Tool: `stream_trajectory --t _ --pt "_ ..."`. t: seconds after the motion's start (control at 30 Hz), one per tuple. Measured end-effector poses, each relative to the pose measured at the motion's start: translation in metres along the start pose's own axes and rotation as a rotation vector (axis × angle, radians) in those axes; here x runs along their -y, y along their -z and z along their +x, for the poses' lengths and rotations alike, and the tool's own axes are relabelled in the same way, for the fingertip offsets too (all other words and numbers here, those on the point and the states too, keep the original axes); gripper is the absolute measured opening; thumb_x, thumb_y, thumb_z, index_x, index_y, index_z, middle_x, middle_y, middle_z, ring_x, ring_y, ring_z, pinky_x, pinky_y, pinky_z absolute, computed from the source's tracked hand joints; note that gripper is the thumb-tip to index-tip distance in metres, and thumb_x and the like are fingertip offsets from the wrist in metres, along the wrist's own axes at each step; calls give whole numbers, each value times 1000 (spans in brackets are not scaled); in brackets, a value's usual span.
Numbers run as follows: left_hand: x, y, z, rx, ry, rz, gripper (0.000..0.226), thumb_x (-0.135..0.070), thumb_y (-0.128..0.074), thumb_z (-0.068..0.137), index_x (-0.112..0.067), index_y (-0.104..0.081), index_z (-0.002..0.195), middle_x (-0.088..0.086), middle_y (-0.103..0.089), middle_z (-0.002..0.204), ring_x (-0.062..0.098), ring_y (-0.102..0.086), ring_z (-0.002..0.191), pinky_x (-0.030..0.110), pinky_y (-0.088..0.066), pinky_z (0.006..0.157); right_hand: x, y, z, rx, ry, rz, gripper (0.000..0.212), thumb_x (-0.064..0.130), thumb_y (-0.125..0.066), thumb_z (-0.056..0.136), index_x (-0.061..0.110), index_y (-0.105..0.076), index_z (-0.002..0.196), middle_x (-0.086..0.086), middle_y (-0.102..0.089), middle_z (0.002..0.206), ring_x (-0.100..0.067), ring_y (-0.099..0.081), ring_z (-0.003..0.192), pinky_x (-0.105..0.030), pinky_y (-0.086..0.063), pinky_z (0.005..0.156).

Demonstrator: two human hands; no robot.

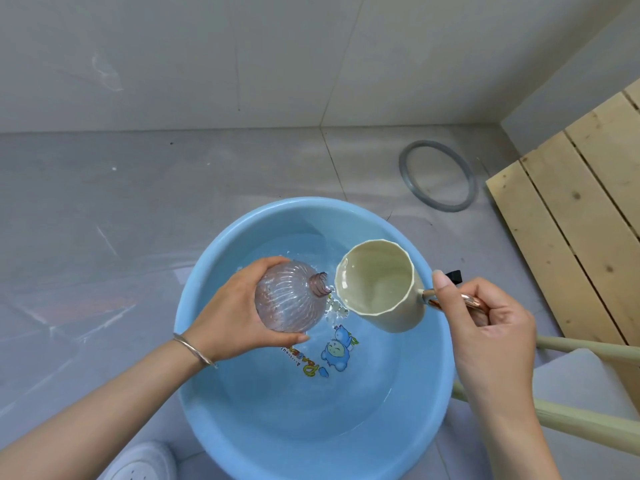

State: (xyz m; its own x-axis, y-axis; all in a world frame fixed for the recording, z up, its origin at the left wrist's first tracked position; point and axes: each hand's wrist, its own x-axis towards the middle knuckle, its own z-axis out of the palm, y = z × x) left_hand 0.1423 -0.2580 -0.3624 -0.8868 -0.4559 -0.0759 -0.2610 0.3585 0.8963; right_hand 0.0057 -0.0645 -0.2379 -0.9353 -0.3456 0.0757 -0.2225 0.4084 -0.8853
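left hand (pixel 232 306) is wrapped round the ribbed clear pinkish plastic bottle (pixel 287 301), thumb underneath, holding it on its side over the round light-blue plastic basin (pixel 419 393). the bottle's threaded neck points right and sits just at the rim of the pale cream faceted mug (pixel 377 285). right hand (pixel 485 330) pinches the mug's rose-gold handle, fingers curled round it and thumb up, and the mug is tilted towards the bottle. i see shallow water in the basin and a blue cartoon print (pixel 336 351) on its bottom. a grey ring (pixel 436 176) lies on the floor beyond, near a pale wooden slatted board (pixel 571 220).
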Motion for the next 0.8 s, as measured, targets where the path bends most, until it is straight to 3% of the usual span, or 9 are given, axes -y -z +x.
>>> stream_trajectory --t 0.17,0.47,0.67,0.8 --pt "2 -1 0 0 6 6 96 -53 -90 44 -36 -44 127 -26 -54 120 -9 -51 110 4 -35 93 6 2 -1 -11 54 -51 47 34 -67 82 -2 -47 59 12 -33 40 -6 -29 43 -14 -21 44" --pt "3 -1 0 -2 10 19 96 -60 -85 43 -39 -43 127 -25 -53 121 -4 -52 113 15 -40 98 12 7 0 -36 176 -180 39 38 -65 81 12 -49 56 1 -46 58 -8 -38 53 -15 -28 52" --pt "2 -1 0 -8 -1 9 94 -60 -85 44 -39 -43 125 -25 -52 122 -9 -50 112 3 -33 94 16 9 -2 -57 195 -188 35 39 -66 80 21 -46 58 -1 -47 62 -11 -41 58 -17 -31 56" --pt "4 0 -1 -18 -9 5 94 -57 -87 44 -37 -45 126 -25 -53 123 -8 -50 113 4 -33 95 19 10 -2 -59 227 -204 37 37 -66 81 20 -44 56 -1 -45 62 -12 -39 58 -17 -30 56"
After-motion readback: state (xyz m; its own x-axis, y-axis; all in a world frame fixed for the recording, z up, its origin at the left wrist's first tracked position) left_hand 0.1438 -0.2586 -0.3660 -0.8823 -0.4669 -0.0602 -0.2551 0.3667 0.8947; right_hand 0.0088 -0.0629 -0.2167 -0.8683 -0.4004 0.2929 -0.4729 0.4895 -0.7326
